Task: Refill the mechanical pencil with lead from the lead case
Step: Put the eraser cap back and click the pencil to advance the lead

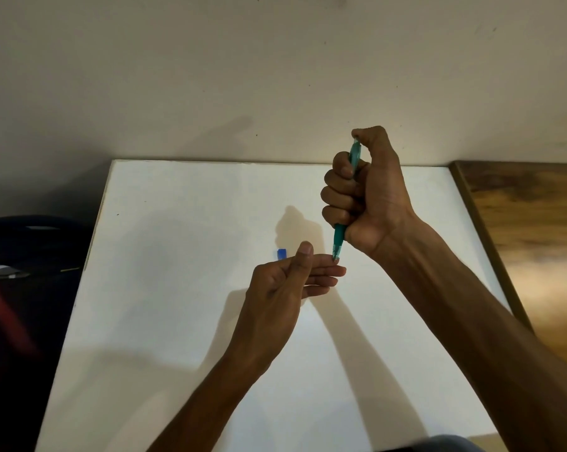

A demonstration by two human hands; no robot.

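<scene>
My right hand (363, 194) is closed in a fist around a teal mechanical pencil (339, 238), held upright with the tip down and my thumb on its top end. The pencil's tip touches the outstretched index finger of my left hand (285, 285), which hovers over the white board with fingers loosely extended and holds nothing that I can see. A small blue lead case (281, 253) lies on the board just behind my left thumb, partly hidden by it.
The white board (177, 305) covers most of the view. A wooden surface (536, 239) lies to the right of it. Dark objects, one with a red part (18, 288), sit off the board's left edge. A pale wall rises behind.
</scene>
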